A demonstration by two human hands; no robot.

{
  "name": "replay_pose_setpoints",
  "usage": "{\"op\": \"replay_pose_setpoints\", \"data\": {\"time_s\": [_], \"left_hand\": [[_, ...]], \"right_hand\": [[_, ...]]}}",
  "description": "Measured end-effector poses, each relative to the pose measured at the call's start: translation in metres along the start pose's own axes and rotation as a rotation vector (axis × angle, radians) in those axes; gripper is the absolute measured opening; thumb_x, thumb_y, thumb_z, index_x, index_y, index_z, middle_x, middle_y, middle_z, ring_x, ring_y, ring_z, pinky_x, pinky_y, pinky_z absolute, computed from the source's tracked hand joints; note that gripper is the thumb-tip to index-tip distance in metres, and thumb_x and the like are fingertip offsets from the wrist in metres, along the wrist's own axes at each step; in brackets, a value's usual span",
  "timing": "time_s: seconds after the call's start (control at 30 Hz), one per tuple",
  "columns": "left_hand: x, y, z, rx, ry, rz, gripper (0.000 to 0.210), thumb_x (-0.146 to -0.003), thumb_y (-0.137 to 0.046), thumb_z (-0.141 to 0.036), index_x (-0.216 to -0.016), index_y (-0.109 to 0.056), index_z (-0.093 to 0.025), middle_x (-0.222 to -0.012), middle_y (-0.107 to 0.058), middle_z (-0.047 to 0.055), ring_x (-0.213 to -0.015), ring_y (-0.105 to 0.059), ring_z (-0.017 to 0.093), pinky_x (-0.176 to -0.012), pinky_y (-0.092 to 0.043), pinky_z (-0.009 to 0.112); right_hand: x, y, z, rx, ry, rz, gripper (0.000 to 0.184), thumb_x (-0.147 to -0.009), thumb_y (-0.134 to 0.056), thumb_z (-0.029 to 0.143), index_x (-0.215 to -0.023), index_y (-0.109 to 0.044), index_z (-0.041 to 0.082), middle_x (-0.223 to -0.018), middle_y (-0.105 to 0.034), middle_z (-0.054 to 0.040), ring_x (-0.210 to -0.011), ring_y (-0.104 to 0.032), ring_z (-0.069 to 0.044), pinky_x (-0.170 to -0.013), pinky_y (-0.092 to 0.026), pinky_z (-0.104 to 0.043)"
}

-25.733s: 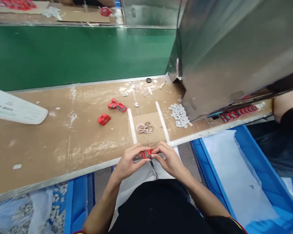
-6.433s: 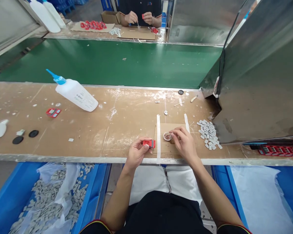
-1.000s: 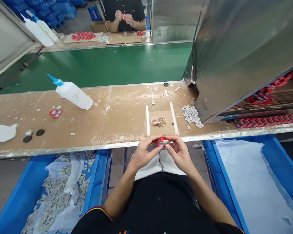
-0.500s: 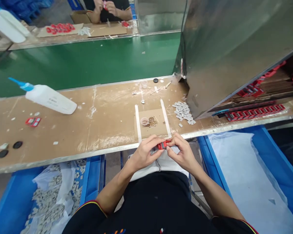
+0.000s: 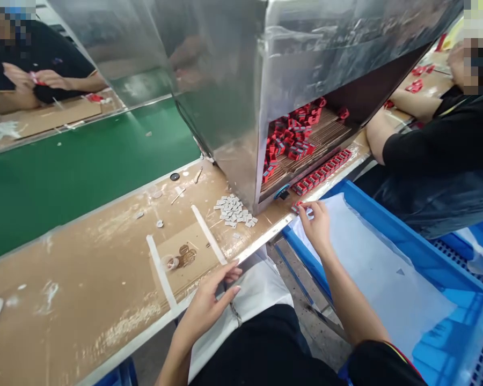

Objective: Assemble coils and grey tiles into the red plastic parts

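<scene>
My right hand (image 5: 314,225) reaches out to the right, to the table's front edge. Its fingertips pinch a small red part (image 5: 297,206) at the near end of a row of red parts (image 5: 322,172). My left hand (image 5: 211,301) rests at the table edge with its fingers spread, holding nothing, just below a cardboard pad (image 5: 193,241) bordered by two white tape strips. A small cup with metal rings (image 5: 177,260) sits on that pad. A heap of small grey pieces (image 5: 234,210) lies between the pad and the row.
A large metal housing (image 5: 233,80) overhangs the table, with a pile of red parts (image 5: 293,131) inside. A green conveyor belt (image 5: 64,171) runs behind. A blue bin with a white liner (image 5: 386,257) stands at the right. One person sits at the right (image 5: 438,139), another across the belt (image 5: 36,69).
My right hand left my lap and carried the red part rightward to the row at the table edge. My left hand let go and opened. The view swung right.
</scene>
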State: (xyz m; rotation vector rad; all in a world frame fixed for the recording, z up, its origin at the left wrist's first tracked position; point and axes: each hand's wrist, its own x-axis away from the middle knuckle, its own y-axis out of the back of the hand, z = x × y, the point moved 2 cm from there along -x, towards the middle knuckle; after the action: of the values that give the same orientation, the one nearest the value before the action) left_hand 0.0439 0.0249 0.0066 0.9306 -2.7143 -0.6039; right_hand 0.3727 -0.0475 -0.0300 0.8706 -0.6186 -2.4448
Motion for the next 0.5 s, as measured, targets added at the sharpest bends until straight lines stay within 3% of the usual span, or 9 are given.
{"op": "replay_pose_setpoints", "data": {"time_s": [0.17, 0.3, 0.4, 0.5], "left_hand": [[-0.008, -0.005, -0.001, -0.042, 0.064, 0.029, 0.04, -0.095, -0.061, -0.037, -0.132, -0.065, -0.022, -0.105, -0.079, 0.01, -0.093, -0.074, 0.022, -0.09, -0.061, 0.037], [-0.011, -0.005, 0.001, -0.082, 0.114, 0.059, 0.035, -0.094, -0.063, -0.037, -0.124, -0.07, -0.022, -0.103, -0.08, 0.009, -0.094, -0.075, 0.022, -0.092, -0.06, 0.036], [-0.008, -0.004, 0.0, -0.091, 0.147, 0.073, 0.033, -0.094, -0.064, -0.039, -0.122, -0.072, -0.024, -0.104, -0.08, 0.01, -0.095, -0.076, 0.023, -0.092, -0.061, 0.035], [-0.006, -0.002, -0.005, -0.085, 0.157, 0.108, 0.032, -0.093, -0.065, -0.039, -0.122, -0.073, -0.026, -0.105, -0.08, 0.009, -0.094, -0.076, 0.022, -0.092, -0.061, 0.033]], "right_hand": [[-0.046, -0.035, -0.026, 0.203, 0.077, -0.077, 0.01, -0.088, -0.061, 0.029, -0.084, -0.068, 0.023, -0.115, -0.057, -0.0136, -0.113, -0.05, -0.033, -0.096, -0.043, -0.057], [-0.059, -0.033, -0.037, 0.228, 0.053, -0.109, 0.011, -0.089, -0.059, 0.029, -0.092, -0.066, 0.021, -0.124, -0.053, -0.0165, -0.121, -0.047, -0.036, -0.101, -0.04, -0.062], [-0.085, -0.023, -0.035, 0.235, 0.073, -0.142, 0.027, -0.091, -0.058, 0.037, -0.112, -0.063, 0.022, -0.131, -0.05, -0.0184, -0.127, -0.044, -0.038, -0.104, -0.037, -0.065], [-0.148, -0.027, -0.023, 0.241, 0.169, -0.075, 0.052, -0.09, -0.059, 0.05, -0.135, -0.052, 0.024, -0.145, -0.042, -0.0191, -0.136, -0.037, -0.04, -0.107, -0.034, -0.067]]}}
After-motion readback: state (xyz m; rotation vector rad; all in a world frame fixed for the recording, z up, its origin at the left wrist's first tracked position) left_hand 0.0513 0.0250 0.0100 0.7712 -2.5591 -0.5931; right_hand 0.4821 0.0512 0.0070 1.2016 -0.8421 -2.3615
